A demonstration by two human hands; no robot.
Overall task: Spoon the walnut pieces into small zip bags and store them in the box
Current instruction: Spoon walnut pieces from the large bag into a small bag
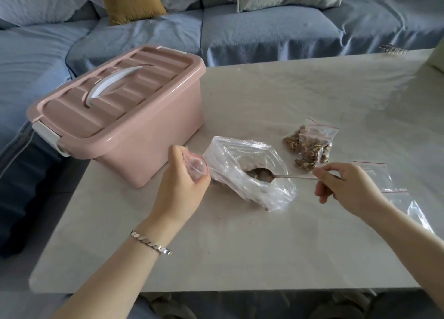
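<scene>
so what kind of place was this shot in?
Most likely a home living room. A blue quilted sofa with a mustard cushion wraps round the far and left sides of a pale table, and a pink storage box with its lid on sits on that table.

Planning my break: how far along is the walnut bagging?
Done: filled zip bags lie on the table. In hand: left hand holds an open small bag, right hand dips the spoon into the large bag. Left: empty bags, and the lidded pink box.
</scene>
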